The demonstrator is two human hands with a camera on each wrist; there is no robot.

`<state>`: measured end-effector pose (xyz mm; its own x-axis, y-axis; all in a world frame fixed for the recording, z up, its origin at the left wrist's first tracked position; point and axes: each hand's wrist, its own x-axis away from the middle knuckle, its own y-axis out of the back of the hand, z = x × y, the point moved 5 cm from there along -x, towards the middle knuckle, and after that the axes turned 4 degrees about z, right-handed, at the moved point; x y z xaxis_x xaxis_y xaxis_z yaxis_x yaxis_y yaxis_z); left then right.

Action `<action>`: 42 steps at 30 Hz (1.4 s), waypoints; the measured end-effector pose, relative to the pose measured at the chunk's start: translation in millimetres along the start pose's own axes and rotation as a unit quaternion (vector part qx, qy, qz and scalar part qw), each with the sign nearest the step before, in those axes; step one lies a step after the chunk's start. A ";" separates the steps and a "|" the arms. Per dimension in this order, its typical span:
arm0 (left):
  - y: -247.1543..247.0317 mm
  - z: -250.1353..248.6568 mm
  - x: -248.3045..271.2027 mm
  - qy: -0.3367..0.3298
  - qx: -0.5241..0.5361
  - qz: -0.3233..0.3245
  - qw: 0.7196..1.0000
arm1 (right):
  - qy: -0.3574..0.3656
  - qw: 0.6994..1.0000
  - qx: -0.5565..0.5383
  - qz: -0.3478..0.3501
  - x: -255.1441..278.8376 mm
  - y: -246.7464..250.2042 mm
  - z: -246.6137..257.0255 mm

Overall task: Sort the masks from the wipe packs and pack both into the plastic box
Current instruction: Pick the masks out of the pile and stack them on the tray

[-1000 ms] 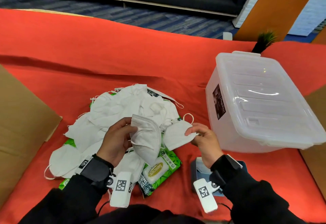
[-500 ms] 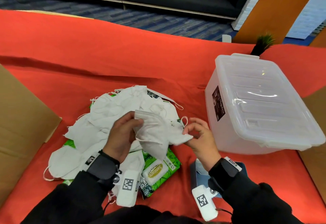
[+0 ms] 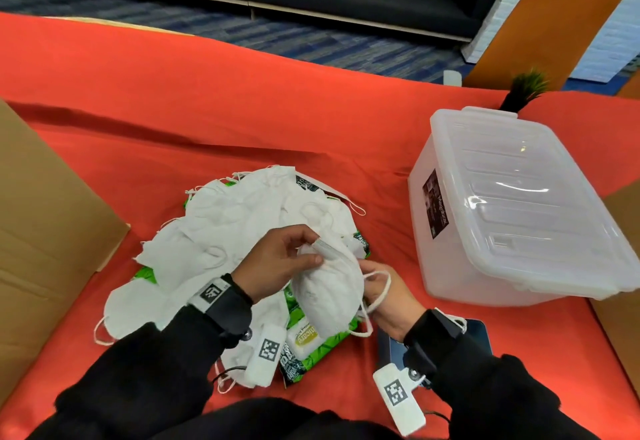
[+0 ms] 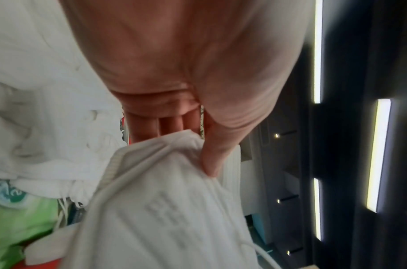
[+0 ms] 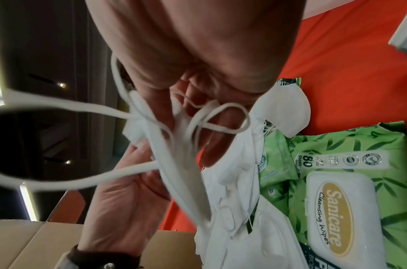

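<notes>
1. Both hands meet above the near edge of the desk, forearms in black sleeves angled inward from the near corners.
2. Left hand [image 3: 277,259] is raised with its back up; thumb and curled fingers [image 4: 211,154] pinch the top edge of a white mask [image 3: 327,290].
3. Right hand [image 3: 388,304] sits palm-inward beside it, fingers bent around the mask's far side, an ear loop [image 3: 379,287] draped over them.
4. That mask hangs between the two hands, above a green wipe pack [image 3: 311,339].
5. More masks [image 3: 242,225] lie heaped over other wipe packs near the middle of the orange-covered desk [image 3: 207,100].
6. Plastic box [image 3: 512,204] stands with its lid on toward the right edge, apart from the heap.
7. Cardboard [image 3: 45,218] lies along the left edge.
</notes>
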<state>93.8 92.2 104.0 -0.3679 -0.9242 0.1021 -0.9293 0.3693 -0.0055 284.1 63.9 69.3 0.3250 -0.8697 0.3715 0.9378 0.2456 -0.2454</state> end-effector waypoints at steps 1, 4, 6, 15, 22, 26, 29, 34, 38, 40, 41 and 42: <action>-0.4 1.2 -0.7 -0.001 -0.032 0.001 0.999 | -0.021 1.000 0.005 -0.006 2.6 2.0 -1.3; -0.6 4.8 4.0 0.013 -0.111 0.005 0.994 | -0.071 0.996 0.000 -0.049 6.4 16.7 -5.6; -2.8 9.1 7.0 0.010 -0.156 0.018 0.988 | -0.097 0.991 -0.036 -0.079 7.0 27.5 -8.7; 2.3 19.7 18.3 -0.031 -0.177 -0.055 0.982 | -0.081 0.991 -0.063 -0.087 8.4 36.3 -1.5; -23.9 20.0 20.6 -0.056 -0.262 -0.063 0.961 | -0.045 0.958 0.279 -0.053 0.0 31.2 -14.4; -32.4 32.1 25.2 -0.054 -0.313 -0.019 0.948 | -0.093 0.978 0.159 -0.103 10.7 67.2 -18.0; -45.4 40.4 26.7 -0.036 -0.349 0.004 0.936 | -0.108 0.978 -0.159 -0.086 22.2 77.9 -20.1; -57.1 46.7 21.1 0.019 -0.250 -0.024 0.968 | -0.130 0.990 -0.057 -0.017 40.9 102.5 -18.0; -82.1 42.7 14.6 0.013 -0.209 -0.012 0.978 | -0.037 0.983 0.177 -0.019 47.3 130.0 -7.3; -123.2 39.2 1.1 -0.025 -0.274 0.010 0.961 | -0.012 0.975 0.221 -0.032 61.7 166.2 -4.8; -130.0 36.6 -0.4 -0.042 -0.300 0.015 0.953 | -0.009 0.970 0.239 -0.033 63.2 172.5 -6.9; -139.5 35.2 -1.2 -0.056 -0.316 0.023 0.947 | -0.012 0.966 0.254 -0.041 67.5 181.4 -10.6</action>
<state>222.8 38.5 69.6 -0.4411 -0.8974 0.0101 -0.7203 0.3607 0.5926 474.8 45.2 40.4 0.2442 -0.8860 0.3941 0.8976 0.3603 0.2539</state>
